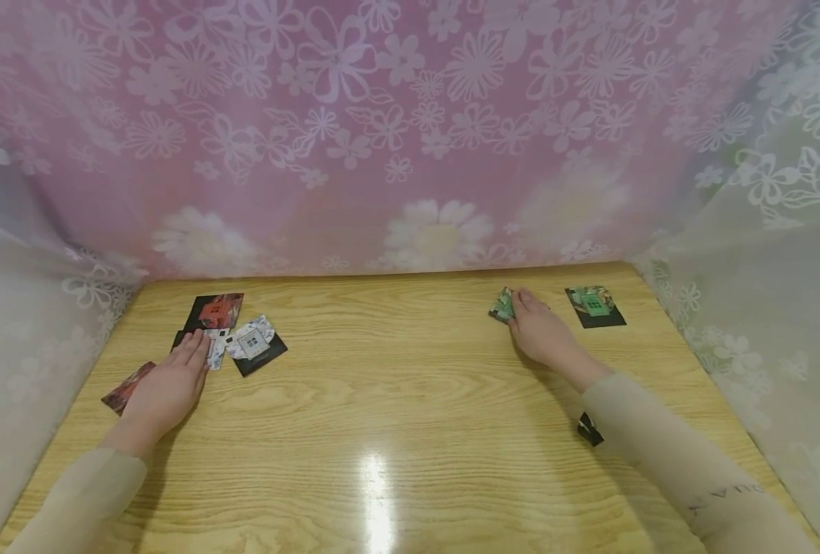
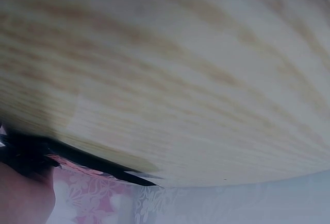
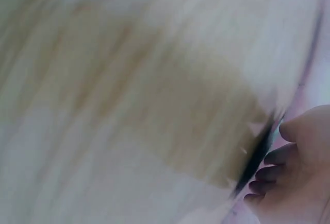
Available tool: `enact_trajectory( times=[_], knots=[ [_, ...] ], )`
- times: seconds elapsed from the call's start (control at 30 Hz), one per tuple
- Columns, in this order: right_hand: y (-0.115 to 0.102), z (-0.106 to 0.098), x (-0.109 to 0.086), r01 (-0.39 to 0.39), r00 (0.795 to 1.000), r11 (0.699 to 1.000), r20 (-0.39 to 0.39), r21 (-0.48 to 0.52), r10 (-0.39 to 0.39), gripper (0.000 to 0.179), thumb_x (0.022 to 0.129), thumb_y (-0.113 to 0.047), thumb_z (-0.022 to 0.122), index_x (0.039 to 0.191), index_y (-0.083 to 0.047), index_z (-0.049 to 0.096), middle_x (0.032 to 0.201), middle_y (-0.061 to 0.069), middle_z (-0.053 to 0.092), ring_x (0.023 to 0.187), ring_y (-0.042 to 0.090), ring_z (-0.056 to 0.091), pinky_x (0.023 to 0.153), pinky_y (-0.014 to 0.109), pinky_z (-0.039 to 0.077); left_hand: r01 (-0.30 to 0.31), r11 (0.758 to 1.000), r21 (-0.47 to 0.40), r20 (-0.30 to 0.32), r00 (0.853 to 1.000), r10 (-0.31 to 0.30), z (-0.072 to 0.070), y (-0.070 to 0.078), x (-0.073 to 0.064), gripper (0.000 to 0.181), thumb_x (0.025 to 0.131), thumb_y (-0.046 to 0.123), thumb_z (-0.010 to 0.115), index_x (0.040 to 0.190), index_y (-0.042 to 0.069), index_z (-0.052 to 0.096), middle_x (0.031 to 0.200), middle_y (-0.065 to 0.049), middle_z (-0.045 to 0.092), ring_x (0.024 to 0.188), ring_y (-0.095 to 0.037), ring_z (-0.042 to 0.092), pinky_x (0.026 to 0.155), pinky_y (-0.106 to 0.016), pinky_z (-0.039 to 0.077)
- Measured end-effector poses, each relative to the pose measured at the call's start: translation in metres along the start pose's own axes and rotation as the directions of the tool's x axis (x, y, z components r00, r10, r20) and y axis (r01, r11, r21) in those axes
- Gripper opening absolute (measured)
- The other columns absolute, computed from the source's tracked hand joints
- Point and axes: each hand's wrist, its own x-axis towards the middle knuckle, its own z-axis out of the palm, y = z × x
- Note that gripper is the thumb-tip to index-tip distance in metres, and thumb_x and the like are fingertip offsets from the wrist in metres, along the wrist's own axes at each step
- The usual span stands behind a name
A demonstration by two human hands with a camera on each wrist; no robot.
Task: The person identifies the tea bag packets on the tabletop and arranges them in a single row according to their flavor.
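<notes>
Landmark: the uncovered white packet (image 1: 256, 345), which is lying dark-edged on the wood-grain counter (image 1: 396, 400), just right of the left hand (image 1: 168, 388).

Left hand: fingers extending flat, not clenching; they are resting over a half-covered white packet (image 1: 217, 348), which is lying immediately left of the landmark. A near red packet (image 1: 126, 387) is showing partly from beneath the same hand, left of the landmark and closer to the person. A far red packet (image 1: 218, 310) is lying beyond and slightly left of the landmark.

Right hand (image 1: 543, 332): reaching well to the right of the landmark, fingers covering part of a small green packet (image 1: 501, 305). Cannot tell whether the fingers are pinching it or only touching it.

A larger green packet (image 1: 595, 306) is lying farthest right of the landmark. A small black piece (image 1: 589, 429) is lying right of the landmark, nearer the person, beside the right sleeve (image 1: 659, 438).

A pink floral cloth (image 1: 341, 154) is hanging beyond the landmark, behind the counter.
</notes>
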Motion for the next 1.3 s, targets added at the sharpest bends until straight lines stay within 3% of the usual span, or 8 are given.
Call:
enact_trajectory(
  times=[0.23, 0.47, 0.7, 0.87, 1.03, 1.3],
  knots=[
    [0.017, -0.013, -0.006, 0.106, 0.994, 0.992, -0.031, -0.069, -0.108, 0.059, 0.113, -0.013, 0.048, 0.161, 0.014, 0.028, 0.170, 0.036, 0.022, 0.160, 0.051, 0.022, 0.132, 0.063, 0.025, 0.006, 1.000, 0.004, 0.005, 1.000, -0.006, 0.000, 0.000, -0.001, 0.058, 0.111, 0.014, 0.050, 0.159, -0.014, 0.034, 0.164, -0.038, 0.034, 0.151, -0.056, 0.037, 0.123, -0.068, 0.036],
    [0.033, -0.011, -0.009, 0.273, 0.956, 0.948, -0.064, -0.161, -0.286, 0.061, 0.107, -0.003, 0.056, 0.162, 0.009, 0.033, 0.169, 0.031, 0.031, 0.157, 0.049, 0.032, 0.128, 0.063, 0.033, 0.007, 1.000, 0.010, -0.002, 1.000, -0.007, 0.003, -0.003, -0.002, 0.058, 0.111, 0.014, 0.051, 0.159, -0.014, 0.034, 0.164, -0.038, 0.034, 0.150, -0.055, 0.038, 0.123, -0.068, 0.037],
    [0.038, -0.003, -0.001, 0.342, 0.932, 0.911, -0.038, -0.232, -0.360, 0.059, 0.109, -0.007, 0.055, 0.164, 0.004, 0.034, 0.171, 0.026, 0.033, 0.159, 0.044, 0.033, 0.129, 0.060, 0.034, -0.001, 1.000, 0.007, 0.003, 1.000, 0.001, 0.006, -0.005, -0.002, 0.059, 0.111, 0.014, 0.050, 0.159, -0.014, 0.033, 0.164, -0.039, 0.034, 0.151, -0.055, 0.038, 0.122, -0.068, 0.037],
    [0.039, -0.001, 0.000, 0.339, 0.938, 0.929, -0.019, -0.151, -0.346, 0.058, 0.111, -0.009, 0.051, 0.163, 0.007, 0.032, 0.171, 0.029, 0.030, 0.158, 0.047, 0.031, 0.131, 0.062, 0.030, 0.001, 1.000, 0.007, 0.002, 1.000, -0.001, 0.004, -0.002, -0.002, 0.058, 0.111, 0.015, 0.050, 0.159, -0.014, 0.034, 0.164, -0.038, 0.034, 0.151, -0.055, 0.038, 0.123, -0.068, 0.037],
    [0.042, 0.000, 0.000, 0.288, 0.958, 0.957, -0.003, -0.029, -0.288, 0.058, 0.113, -0.011, 0.046, 0.165, 0.007, 0.027, 0.172, 0.029, 0.025, 0.160, 0.048, 0.026, 0.132, 0.063, 0.025, -0.005, 1.000, 0.019, -0.003, 1.000, 0.005, 0.003, 0.000, -0.002, 0.058, 0.111, 0.015, 0.051, 0.159, -0.015, 0.034, 0.164, -0.038, 0.034, 0.151, -0.055, 0.038, 0.124, -0.066, 0.037],
    [0.049, 0.001, 0.002, 0.248, 0.969, 0.969, -0.002, 0.023, -0.248, 0.059, 0.113, -0.011, 0.045, 0.166, 0.007, 0.025, 0.173, 0.029, 0.022, 0.161, 0.049, 0.022, 0.132, 0.065, 0.023, -0.013, 0.999, 0.030, -0.024, 1.000, 0.014, 0.002, 0.001, -0.001, 0.057, 0.111, 0.013, 0.053, 0.158, -0.015, 0.036, 0.163, -0.039, 0.036, 0.149, -0.055, 0.040, 0.123, -0.065, 0.039]
  ],
)
